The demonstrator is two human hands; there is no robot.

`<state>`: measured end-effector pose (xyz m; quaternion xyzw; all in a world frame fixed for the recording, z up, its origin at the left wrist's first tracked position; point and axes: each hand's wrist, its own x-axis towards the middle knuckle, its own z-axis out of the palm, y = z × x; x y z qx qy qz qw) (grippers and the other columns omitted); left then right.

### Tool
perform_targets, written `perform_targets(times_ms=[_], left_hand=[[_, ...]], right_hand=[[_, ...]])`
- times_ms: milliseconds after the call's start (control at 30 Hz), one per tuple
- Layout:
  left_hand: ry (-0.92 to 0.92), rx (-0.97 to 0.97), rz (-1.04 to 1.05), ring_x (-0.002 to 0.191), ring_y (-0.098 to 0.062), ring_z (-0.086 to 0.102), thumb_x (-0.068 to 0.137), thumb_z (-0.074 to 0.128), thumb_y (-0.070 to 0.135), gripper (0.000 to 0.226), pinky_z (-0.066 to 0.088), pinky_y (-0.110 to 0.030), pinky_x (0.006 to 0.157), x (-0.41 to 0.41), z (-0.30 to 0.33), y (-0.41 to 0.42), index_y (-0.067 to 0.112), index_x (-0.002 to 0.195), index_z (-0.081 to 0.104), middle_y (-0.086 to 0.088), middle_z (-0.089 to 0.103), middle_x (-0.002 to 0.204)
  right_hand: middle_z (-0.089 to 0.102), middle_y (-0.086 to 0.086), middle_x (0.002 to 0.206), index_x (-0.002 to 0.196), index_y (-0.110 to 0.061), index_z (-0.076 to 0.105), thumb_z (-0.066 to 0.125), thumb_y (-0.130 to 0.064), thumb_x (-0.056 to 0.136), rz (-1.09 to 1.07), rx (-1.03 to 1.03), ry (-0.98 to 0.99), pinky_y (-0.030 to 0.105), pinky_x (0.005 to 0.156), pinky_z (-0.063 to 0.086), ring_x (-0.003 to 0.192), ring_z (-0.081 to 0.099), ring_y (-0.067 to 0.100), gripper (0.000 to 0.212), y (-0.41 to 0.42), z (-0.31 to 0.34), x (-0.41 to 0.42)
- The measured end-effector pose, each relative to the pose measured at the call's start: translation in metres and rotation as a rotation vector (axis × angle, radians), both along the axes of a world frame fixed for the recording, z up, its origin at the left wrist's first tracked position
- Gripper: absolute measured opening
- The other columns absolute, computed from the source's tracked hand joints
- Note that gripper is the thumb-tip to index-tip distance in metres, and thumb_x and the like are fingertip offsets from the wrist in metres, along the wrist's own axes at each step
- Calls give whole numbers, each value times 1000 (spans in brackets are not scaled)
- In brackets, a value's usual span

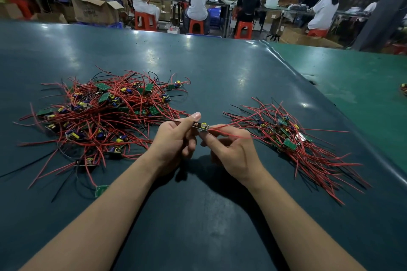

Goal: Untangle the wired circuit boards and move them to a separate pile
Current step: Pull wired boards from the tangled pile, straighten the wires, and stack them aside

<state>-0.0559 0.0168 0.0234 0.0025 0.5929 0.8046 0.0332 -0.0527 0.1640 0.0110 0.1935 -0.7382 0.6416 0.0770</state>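
Between the tangle (pixel 103 114) and the sorted pile (pixel 293 136), the left hand (pixel 174 138) pinched one board (pixel 201 126) while the right hand (pixel 233 149) gripped its red wires (pixel 222 126), probably to straighten them before piling.

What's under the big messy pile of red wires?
The dark green table shows all round the big pile. Small circuit boards sit among its red wires. Anything buried deeper underneath is covered, so I cannot tell.

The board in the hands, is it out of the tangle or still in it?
Out. The board is held above the table between the left hand and right hand, clear of the tangle.
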Motion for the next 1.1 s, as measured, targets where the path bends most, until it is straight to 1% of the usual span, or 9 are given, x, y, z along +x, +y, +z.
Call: perform_targets(times_ms=[133,267,433,533,667,767,867,967,1100], left_hand=[[-10,-87,-10,23,-11,29,97,56,29,53,16,-18,34,1,0,1,15,47,64,-5,45,35],[-48,-56,49,24,-13,33,83,58,56,51,21,-15,34,2,2,2,14,54,58,-9,49,40],[40,-117,143,28,-12,36,94,58,40,47,26,-16,34,5,-1,2,9,59,59,-8,53,43],[202,-501,342,39,-16,51,94,62,36,42,42,-24,47,5,-7,-4,10,60,60,-1,58,46],[305,-1136,733,75,-24,61,89,61,37,18,44,-32,65,8,-9,-13,24,77,59,8,64,69],[193,-1404,823,101,-33,50,81,60,24,20,41,-41,81,4,-8,-29,19,100,61,-10,62,103],[-18,-1535,865,111,-37,43,77,60,25,33,35,-48,92,2,-6,-47,12,108,58,-19,54,115],[-188,-1593,712,116,-39,45,85,55,35,39,36,-48,96,2,-8,-52,8,113,58,-19,54,122],[-167,-1648,640,112,-37,51,93,54,34,28,39,-45,95,1,-11,-52,17,111,66,-12,63,115]], right_hand=[[65,-1,70,94,-17,70,71,-11,88,4,61,78,20,44,42,48,49,12,8,1,1,2],[63,0,61,85,-23,68,70,-19,90,-159,29,142,25,44,41,43,51,9,7,1,1,-1],[57,1,50,71,-11,60,65,-30,94,-510,-621,-196,16,33,30,33,43,11,31,12,11,-15],[53,-1,50,70,-10,60,61,-36,96,-480,-850,-450,14,34,27,33,41,7,36,20,11,-20],[53,-3,47,71,-9,63,59,-33,97,-425,-658,-412,15,33,26,33,39,8,35,16,6,-21],[54,-2,47,70,-10,65,57,-34,98,-428,-587,-373,15,34,26,33,40,9,38,14,6,-20],[54,-1,48,67,-12,65,56,-34,98,-411,-562,-362,16,33,26,33,40,10,40,14,5,-20],[55,-1,49,64,-13,66,58,-33,98,-378,-517,-359,17,33,28,34,41,10,40,13,3,-20],[55,0,49,61,-16,67,59,-33,96,-348,-472,-356,17,34,29,35,42,11,40,11,2,-19]])
